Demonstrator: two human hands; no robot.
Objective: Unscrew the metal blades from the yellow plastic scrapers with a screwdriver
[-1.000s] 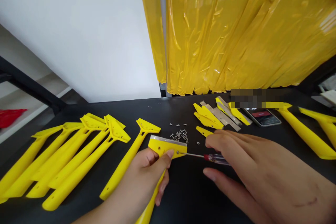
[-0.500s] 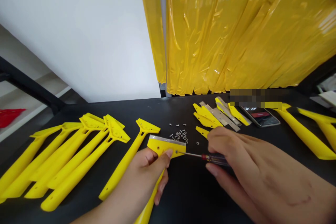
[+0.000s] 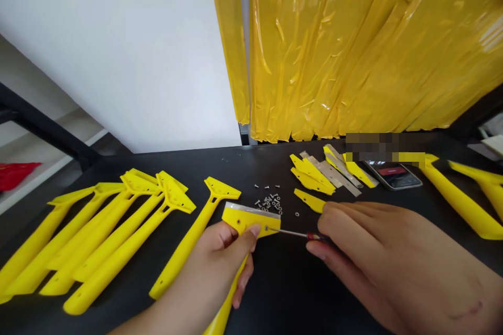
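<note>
My left hand is closed around the neck of a yellow scraper, thumb pressed on its head. A metal blade edge shows along the head's far side. My right hand grips a screwdriver, whose tip meets a screw in the right hole of the head. The fingers hide most of the screwdriver's handle. Just beyond the scraper lie loose screws and nuts. A yellow cover plate lies close to my right fingertips.
Several yellow scraper handles lie at the left, with a single handle nearer the middle. Cover plates and metal blades sit behind my right hand, beside a phone. More scrapers are at the right. Yellow plastic sheeting hangs behind.
My right hand has turned on the screwdriver, its fingers now covering more of the handle. The screwdriver tip stays at the screw, and my left hand keeps its hold.
</note>
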